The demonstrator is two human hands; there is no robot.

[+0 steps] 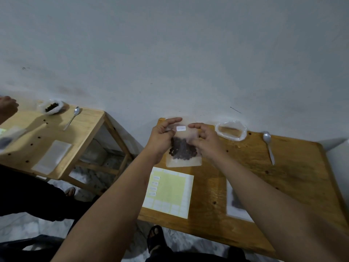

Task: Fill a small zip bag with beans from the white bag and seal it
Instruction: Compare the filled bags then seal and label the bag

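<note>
A small clear zip bag (182,157) with dark beans in its lower half and a white label near its top stands upright above the wooden table (283,176). My left hand (162,137) grips its upper left edge. My right hand (204,140) pinches its upper right side, fingers over the bag's face. The white bag (231,130) lies open and flattened at the table's far edge, right of my hands; no beans show inside it.
A spoon (269,146) lies right of the white bag. A yellow label sheet (169,191) sits near the front left, and another bean-filled zip bag (236,201) lies under my right forearm. A second table (47,138) at left holds another person's hand, bag, spoon.
</note>
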